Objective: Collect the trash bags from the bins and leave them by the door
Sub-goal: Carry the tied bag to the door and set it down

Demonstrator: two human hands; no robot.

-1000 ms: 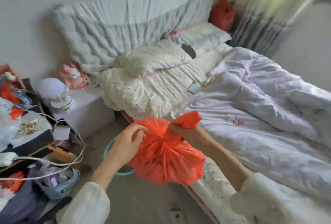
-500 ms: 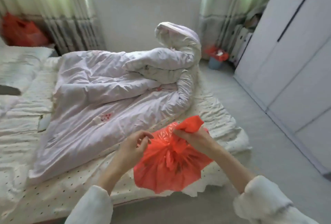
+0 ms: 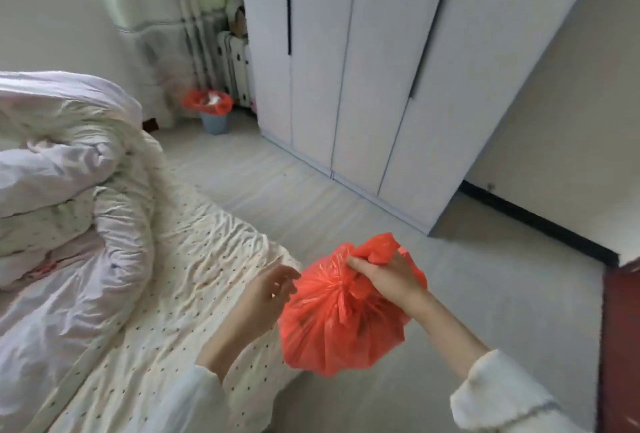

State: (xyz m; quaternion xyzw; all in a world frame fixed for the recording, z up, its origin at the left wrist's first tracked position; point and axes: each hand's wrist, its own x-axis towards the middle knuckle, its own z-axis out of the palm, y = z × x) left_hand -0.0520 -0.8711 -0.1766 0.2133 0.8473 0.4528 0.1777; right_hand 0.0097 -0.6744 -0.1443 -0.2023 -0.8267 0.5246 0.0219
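A filled orange-red trash bag point(image 3: 339, 325) hangs in front of me, above the foot corner of the bed. My right hand point(image 3: 384, 277) grips its bunched neck from above. My left hand point(image 3: 268, 290) is just left of the bag, fingers spread, holding nothing. Far across the floor a small blue bin point(image 3: 214, 121) stands by the curtain, lined with another orange-red bag point(image 3: 206, 101) that has light-coloured trash inside.
A bed point(image 3: 194, 280) with a dotted sheet and a rolled pale quilt point(image 3: 62, 169) fills the left. A tall white wardrobe point(image 3: 367, 69) lines the right side of the pale floor point(image 3: 311, 197). A dark red-brown panel point(image 3: 620, 346) stands at the right edge.
My view has swung right, from the bed's head past the window to the wardrobe side. My left hand has let go of the bag and opened; my right hand still holds the neck.
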